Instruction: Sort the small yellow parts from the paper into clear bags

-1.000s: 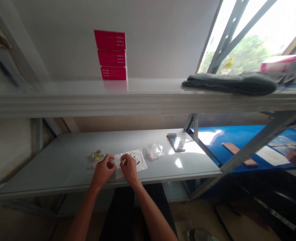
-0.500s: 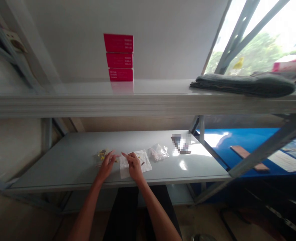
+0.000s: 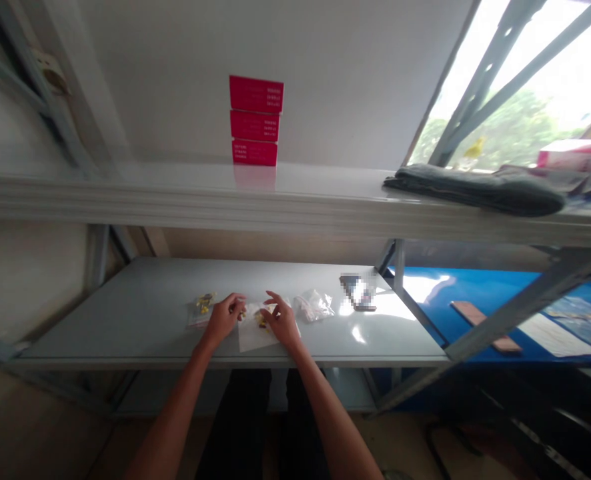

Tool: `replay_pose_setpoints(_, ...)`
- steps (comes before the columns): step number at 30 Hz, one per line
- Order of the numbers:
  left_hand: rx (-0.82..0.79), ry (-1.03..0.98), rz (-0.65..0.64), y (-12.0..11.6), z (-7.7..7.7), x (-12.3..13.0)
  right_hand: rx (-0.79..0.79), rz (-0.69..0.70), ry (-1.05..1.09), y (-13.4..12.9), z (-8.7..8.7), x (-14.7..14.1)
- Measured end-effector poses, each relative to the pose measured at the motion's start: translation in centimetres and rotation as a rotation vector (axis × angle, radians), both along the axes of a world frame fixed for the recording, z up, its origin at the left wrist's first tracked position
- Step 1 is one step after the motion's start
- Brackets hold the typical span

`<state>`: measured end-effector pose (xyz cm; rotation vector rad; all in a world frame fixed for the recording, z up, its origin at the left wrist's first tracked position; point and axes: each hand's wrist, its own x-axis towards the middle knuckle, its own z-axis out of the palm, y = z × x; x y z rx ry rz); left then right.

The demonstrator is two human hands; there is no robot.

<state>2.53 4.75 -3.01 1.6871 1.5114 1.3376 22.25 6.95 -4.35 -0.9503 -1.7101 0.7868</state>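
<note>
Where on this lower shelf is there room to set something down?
The shelf is bare left of the yellow-parts bag and along its back edge. It's crowded mid-shelf: left hand and right hand over the white paper, then the clear bag and a blurred item.

Bare left arm and bare right arm stretching forward, hands close together
Slender left hand is curling its fingers loosely, slender right hand is spreading its fingers, both wrists angling inward

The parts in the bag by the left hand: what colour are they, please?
Yellow parts, clearest in the head view.
</note>
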Motion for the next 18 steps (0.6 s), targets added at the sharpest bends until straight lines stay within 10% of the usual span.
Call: replay_pose_setpoints(18, 0.094, 0.000, 0.014, 0.8, 3.0, 1.8, -0.001, -0.125, 0.111, 0.4, -1.0, 0.5)
